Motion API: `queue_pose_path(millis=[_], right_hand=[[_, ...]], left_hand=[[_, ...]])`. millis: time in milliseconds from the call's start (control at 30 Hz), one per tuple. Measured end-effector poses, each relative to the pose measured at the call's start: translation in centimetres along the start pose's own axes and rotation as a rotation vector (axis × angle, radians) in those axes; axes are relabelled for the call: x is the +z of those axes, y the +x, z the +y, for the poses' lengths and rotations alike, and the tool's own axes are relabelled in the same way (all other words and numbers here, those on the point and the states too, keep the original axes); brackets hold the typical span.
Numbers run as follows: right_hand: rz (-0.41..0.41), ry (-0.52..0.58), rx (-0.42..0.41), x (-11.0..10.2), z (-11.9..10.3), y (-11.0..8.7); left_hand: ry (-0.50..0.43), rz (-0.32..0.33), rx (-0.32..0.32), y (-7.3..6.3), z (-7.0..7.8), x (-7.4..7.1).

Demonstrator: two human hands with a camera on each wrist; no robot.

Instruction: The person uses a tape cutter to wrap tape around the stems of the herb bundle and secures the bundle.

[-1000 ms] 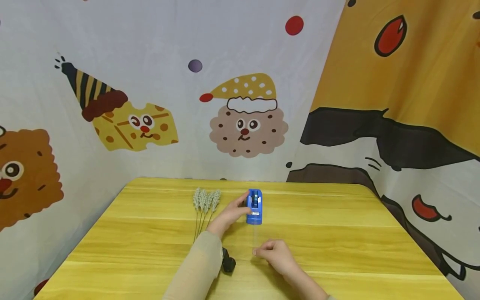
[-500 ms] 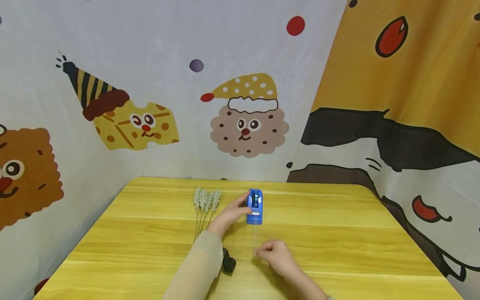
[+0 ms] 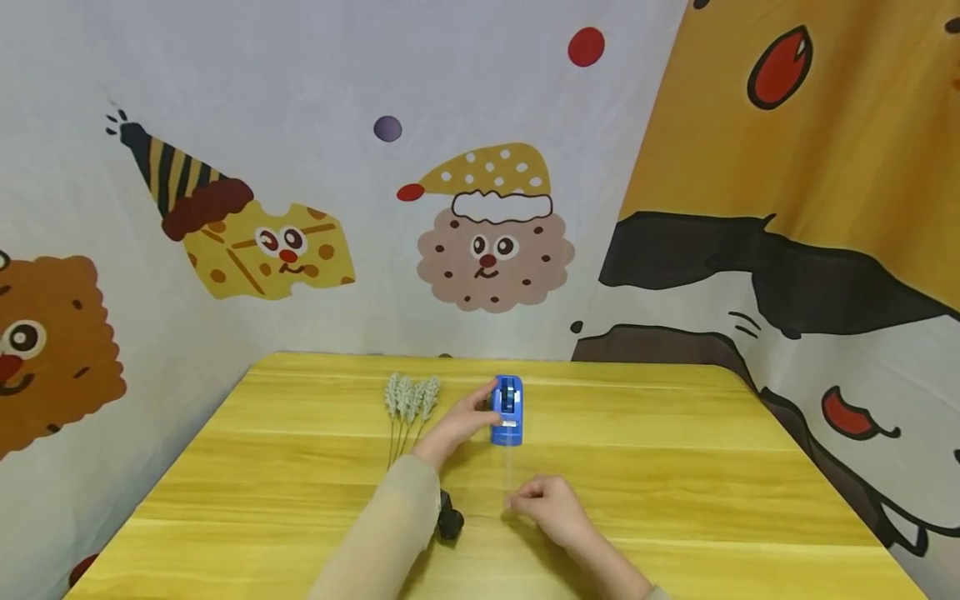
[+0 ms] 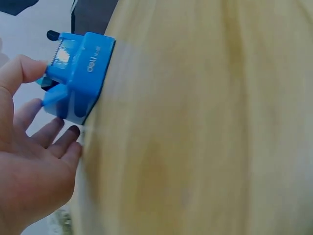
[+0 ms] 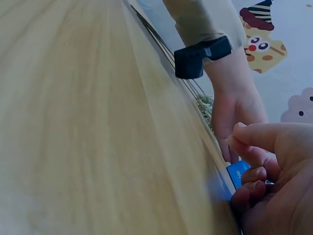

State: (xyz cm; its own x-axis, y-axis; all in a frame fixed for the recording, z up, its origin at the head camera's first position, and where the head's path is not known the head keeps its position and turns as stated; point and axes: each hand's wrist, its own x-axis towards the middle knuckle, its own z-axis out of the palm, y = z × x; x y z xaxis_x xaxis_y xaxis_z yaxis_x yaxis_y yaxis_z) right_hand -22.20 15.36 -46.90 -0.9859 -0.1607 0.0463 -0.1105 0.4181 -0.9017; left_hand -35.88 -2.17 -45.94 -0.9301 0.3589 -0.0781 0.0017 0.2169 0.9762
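A blue tape dispenser (image 3: 507, 433) with a dark roll stands on the wooden table, beyond both hands. My left hand (image 3: 459, 423) holds it from its left side, the thumb near the cutter edge and the index finger farther back, while the other fingers (image 4: 66, 142) spread loosely beside it in the left wrist view. From the dispenser a clear strip of tape (image 3: 508, 471) runs toward me, faint against the wood. Thumb and index finger of my right hand (image 3: 553, 510) pinch the strip's free end just above the table. In the right wrist view that hand partly hides the dispenser (image 5: 238, 172).
Several dried grass stems (image 3: 408, 400) with pale heads lie left of the dispenser, partly behind the left forearm. A black wrist device (image 3: 450, 518) sits on the left wrist. A printed cloth (image 3: 337, 108) hangs behind the wooden table (image 3: 675, 450).
The head view has shifted very slightly. Both hands, the tape dispenser and the stretched tape stay practically where they were.
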Motion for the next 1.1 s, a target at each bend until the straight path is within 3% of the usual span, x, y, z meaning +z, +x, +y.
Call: queue_pose_path(millis=[133, 267, 400, 500, 600, 800, 967, 1100], right_hand=[[0.000, 0.049, 0.027, -0.1, -0.1, 0.1], [-0.017, 0.087, 0.049, -0.1, 0.0, 0.1], [-0.035, 0.120, 0.061, -0.1, 0.1, 0.2], [-0.039, 0.137, 0.062, -0.3, 0.2, 0.2], [-0.037, 0.147, 0.066, -0.4, 0.3, 0.1], [-0.033, 0.141, 0.065, -0.4, 0.3, 0.0], [-0.033, 0.138, 0.069, -0.4, 0.4, 0.0], [-0.028, 0.133, 0.075, -0.4, 0.3, 0.0]], left_hand=[[0.090, -0.035, 0.028, -0.6, 1.2, -1.0], [0.166, -0.051, 0.067, -2.1, 2.9, -2.9], [0.210, -0.012, 0.096, -4.0, 4.1, -5.3], [0.224, 0.045, 0.080, -5.4, 4.3, -7.0], [0.249, 0.115, 0.031, -6.7, 4.1, -8.4], [0.401, 0.231, -0.082, -9.4, 2.5, -10.1], [0.481, 0.204, -0.206, -11.0, 1.4, -10.5], [0.508, 0.165, -0.252, -11.7, 0.8, -10.2]])
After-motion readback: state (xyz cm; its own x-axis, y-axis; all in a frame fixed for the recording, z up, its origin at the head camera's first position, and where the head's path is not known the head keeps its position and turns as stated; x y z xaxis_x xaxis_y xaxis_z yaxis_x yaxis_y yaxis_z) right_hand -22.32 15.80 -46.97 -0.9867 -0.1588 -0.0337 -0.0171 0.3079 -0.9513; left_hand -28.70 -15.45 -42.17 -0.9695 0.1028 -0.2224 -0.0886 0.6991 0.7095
